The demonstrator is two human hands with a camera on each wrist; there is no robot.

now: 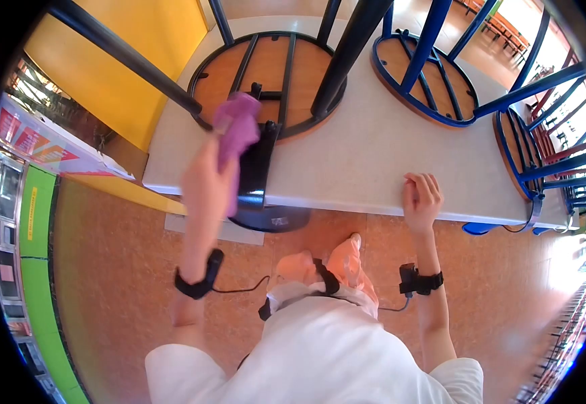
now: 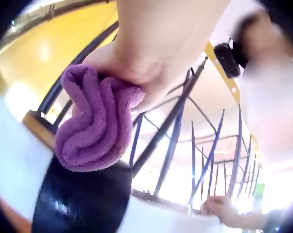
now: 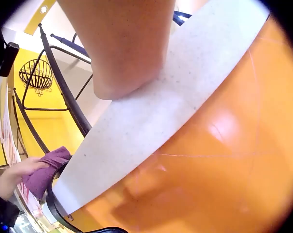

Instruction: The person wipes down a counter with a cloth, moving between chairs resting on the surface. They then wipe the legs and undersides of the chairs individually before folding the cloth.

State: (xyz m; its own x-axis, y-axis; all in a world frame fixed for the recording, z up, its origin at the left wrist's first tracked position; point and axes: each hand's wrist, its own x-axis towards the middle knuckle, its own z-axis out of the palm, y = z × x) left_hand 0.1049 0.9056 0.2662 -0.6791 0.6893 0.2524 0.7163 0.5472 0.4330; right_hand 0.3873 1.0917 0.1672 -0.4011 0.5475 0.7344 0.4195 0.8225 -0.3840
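Note:
My left hand (image 1: 207, 182) grips a folded purple towel (image 1: 239, 128), its layers bunched thick in the left wrist view. The towel overlaps the glossy black backrest (image 1: 255, 172) of an upturned chair, whose round wooden seat (image 1: 299, 74) lies on the pale tabletop (image 1: 347, 161). That backrest hangs down over the table's front edge. Over to the right, my right hand (image 1: 422, 200) rests at the same edge with its fingers loosely curled and nothing in them. In the right wrist view the purple towel (image 3: 45, 170) shows at the far left, beside the backrest's rim.
More upturned chairs with blue legs (image 1: 427, 74) stand on the table to the right. Black chair legs (image 1: 128, 57) rise around my left arm. A yellow panel (image 1: 97, 74) borders the table's left end. Below is an orange-brown floor (image 1: 124, 283).

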